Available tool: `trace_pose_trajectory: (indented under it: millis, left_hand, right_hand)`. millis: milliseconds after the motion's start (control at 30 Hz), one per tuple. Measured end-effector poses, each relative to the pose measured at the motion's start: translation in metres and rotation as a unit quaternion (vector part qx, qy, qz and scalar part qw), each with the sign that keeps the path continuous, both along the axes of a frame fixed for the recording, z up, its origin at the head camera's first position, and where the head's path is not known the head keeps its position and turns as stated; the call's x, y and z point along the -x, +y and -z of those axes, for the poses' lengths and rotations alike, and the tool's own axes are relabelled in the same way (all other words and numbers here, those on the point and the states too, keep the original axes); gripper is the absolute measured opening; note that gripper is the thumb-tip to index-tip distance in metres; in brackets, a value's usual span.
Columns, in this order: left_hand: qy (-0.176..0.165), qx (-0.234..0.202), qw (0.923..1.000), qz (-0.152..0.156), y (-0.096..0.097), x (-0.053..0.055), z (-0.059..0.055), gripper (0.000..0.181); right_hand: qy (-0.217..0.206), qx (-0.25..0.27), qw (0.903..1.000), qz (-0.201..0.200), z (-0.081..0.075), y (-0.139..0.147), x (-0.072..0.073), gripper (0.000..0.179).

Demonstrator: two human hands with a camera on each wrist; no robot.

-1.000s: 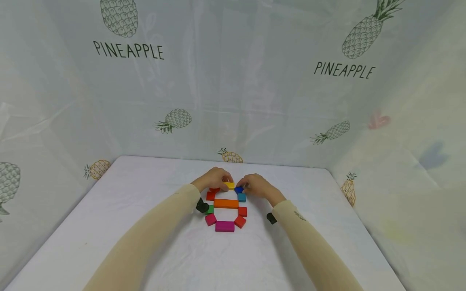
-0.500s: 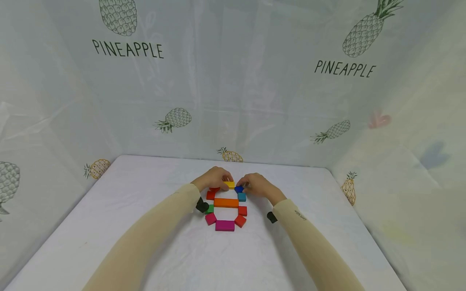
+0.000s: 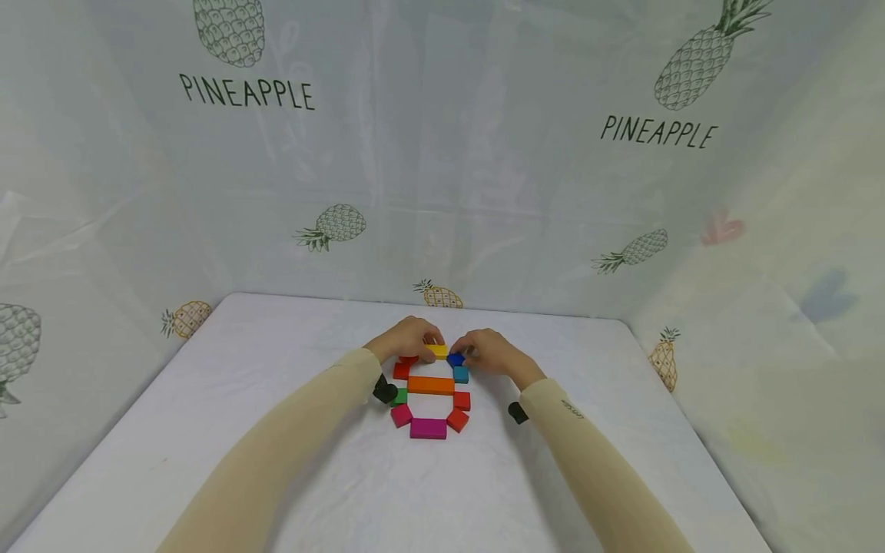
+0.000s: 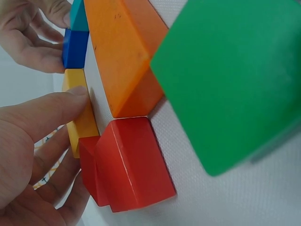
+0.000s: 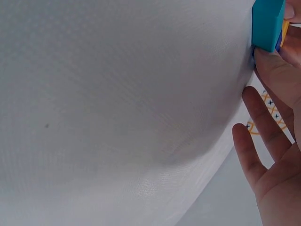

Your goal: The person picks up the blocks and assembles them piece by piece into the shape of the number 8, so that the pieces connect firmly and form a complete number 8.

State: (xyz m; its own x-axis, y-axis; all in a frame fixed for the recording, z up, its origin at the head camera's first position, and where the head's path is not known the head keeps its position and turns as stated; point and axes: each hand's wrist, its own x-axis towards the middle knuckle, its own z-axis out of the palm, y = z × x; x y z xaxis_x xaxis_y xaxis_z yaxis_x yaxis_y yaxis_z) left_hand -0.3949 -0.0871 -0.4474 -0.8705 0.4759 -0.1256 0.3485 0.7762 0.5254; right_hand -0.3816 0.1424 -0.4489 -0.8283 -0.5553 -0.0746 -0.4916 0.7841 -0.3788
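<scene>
In the head view, wooden blocks lie on the white tabletop in a figure-eight outline. My left hand (image 3: pixel 406 338) is at its far side, pinching the yellow block (image 4: pixel 85 120) with the thumb on the near face and the fingers behind. Two red blocks (image 4: pixel 136 165) adjoin it. Beside it, my right hand (image 3: pixel 489 352) pinches the blue block (image 3: pixel 455 359) between thumb and finger, its other fingers spread in the right wrist view. The blue block lies between the yellow one and the teal block (image 5: pixel 267 26). An orange bar (image 3: pixel 431 385) crosses the middle.
Nearer me lie a green block (image 3: pixel 400 396), a magenta block (image 3: pixel 429 428), a pink block (image 3: pixel 401 415) and two red blocks (image 3: pixel 462 401) on the right. The white tabletop (image 3: pixel 332 491) ends at a hanging sheet (image 3: pixel 442 153) printed with pineapples.
</scene>
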Motion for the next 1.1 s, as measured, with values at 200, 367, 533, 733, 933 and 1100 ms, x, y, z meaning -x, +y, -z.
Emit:
trace_pose_trajectory:
  millis: [200, 367, 533, 733, 933, 1100]
  left_hand:
    - [0.000, 0.003, 1.0000, 0.005, 0.0003, 0.0018, 0.0000, 0.030]
    - [0.001, 0.002, 1.0000, 0.006, 0.0010, 0.0013, -0.0004, 0.030]
    - [0.003, 0.003, 1.0000, 0.005, 0.0007, 0.0009, -0.0001, 0.030]
    - [0.002, 0.000, 1.0000, 0.008, -0.0005, 0.0016, 0.0008, 0.030]
    - [-0.003, -0.011, 0.9999, 0.005, -0.0033, 0.0052, 0.0060, 0.035]
    - [-0.007, -0.023, 0.9997, -0.001, -0.0078, 0.0042, 0.0071, 0.038]
  right_hand:
    - [-0.002, -0.001, 1.0000, -0.001, -0.0012, 0.0011, -0.0006, 0.031]
    - [-0.004, 0.003, 1.0000, 0.001, -0.0024, 0.0009, -0.0016, 0.032]
    - [-0.005, 0.012, 0.9999, 0.000, -0.0013, 0.0015, -0.0012, 0.032]
    - [-0.006, 0.019, 0.9998, -0.005, 0.0006, 0.0026, -0.0004, 0.033]
    - [-0.007, 0.022, 0.9997, -0.012, -0.0005, 0.0030, 0.0001, 0.035]
    - [-0.007, 0.021, 0.9997, -0.006, 0.0005, 0.0040, 0.0015, 0.035]
